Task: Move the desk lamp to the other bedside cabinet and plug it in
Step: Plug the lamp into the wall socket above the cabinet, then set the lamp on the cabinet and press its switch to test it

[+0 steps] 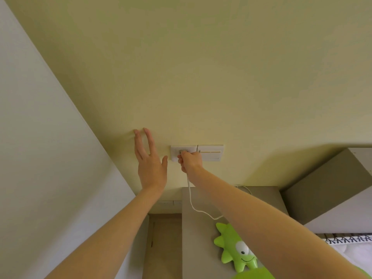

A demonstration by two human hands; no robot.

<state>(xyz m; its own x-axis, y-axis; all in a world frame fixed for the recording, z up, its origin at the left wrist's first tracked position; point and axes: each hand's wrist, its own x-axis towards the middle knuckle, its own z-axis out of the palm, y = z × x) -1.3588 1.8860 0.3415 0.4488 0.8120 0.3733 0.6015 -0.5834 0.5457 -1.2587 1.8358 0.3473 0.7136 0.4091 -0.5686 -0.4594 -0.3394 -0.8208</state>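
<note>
Here, plug point(183, 152) in wall socket point(174, 153).

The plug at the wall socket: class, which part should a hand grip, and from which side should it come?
Grip the plug by its body, pinched between fingertips, coming straight at the socket face from the front. The right hand does so, and the cord hangs below, so pulling that would strain it. Left hand is open beside the socket.

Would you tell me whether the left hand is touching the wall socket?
Apart. The head view shows bare wall between the left hand and the wall socket; only the right hand reaches it.
</note>
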